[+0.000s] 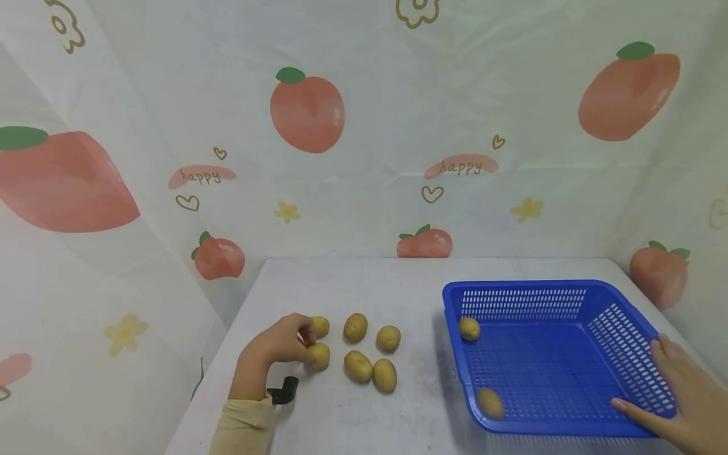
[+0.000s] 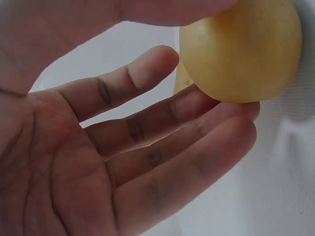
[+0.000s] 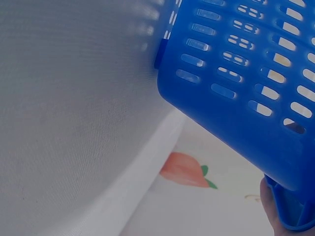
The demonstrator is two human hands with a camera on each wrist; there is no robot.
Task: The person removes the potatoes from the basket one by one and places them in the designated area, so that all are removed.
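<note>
My left hand (image 1: 284,341) reaches down to a potato (image 1: 320,357) on the left of the table. In the left wrist view the thumb lies on that potato (image 2: 241,54), with some fingertips partly hidden behind it. Another potato (image 1: 320,326) lies just beyond the hand. At the right, my right hand (image 1: 691,395) holds the near right corner of a blue plastic basket (image 1: 523,426), its thumb over the inside and its fingers along the right rim. The right wrist view shows the slotted basket wall (image 3: 221,105) and a fingertip by the rim.
Several more potatoes, among them one potato (image 1: 358,366), lie mid-table between hand and basket. Inside the basket, one potato (image 1: 469,329) sits by the left wall and another potato (image 1: 490,403) at the near left corner. A printed curtain (image 1: 364,208) hangs behind the white table (image 1: 341,423).
</note>
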